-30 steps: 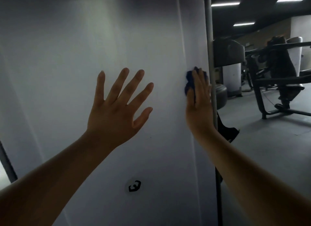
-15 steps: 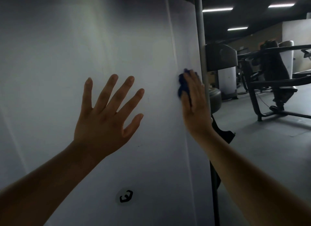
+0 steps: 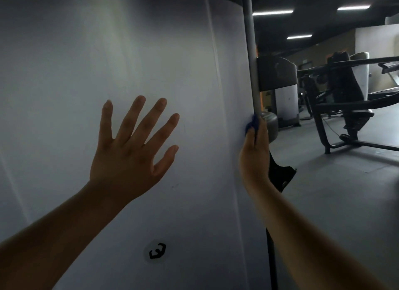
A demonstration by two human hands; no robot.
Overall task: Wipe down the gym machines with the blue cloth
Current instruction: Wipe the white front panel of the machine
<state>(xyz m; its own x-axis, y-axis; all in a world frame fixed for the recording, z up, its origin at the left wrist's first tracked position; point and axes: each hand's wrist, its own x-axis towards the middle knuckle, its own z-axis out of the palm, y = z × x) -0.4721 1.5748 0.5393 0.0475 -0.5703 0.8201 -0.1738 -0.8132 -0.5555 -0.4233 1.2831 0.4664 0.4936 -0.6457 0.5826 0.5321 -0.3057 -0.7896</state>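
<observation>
Now that the right hand (image 3: 255,153), flat-fingered over the bunched blue cloth (image 3: 251,124), has slid to the right edge of the tall white curved machine panel (image 3: 108,52) beside the grey metal pole (image 3: 251,52), this face seems nearly wiped, the left hand (image 3: 131,151) splayed wide.

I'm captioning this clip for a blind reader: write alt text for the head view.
A person's right hand presses a blue cloth against the right edge of a white gym machine panel, beside a grey pole. The left hand is spread open over the panel.
</observation>
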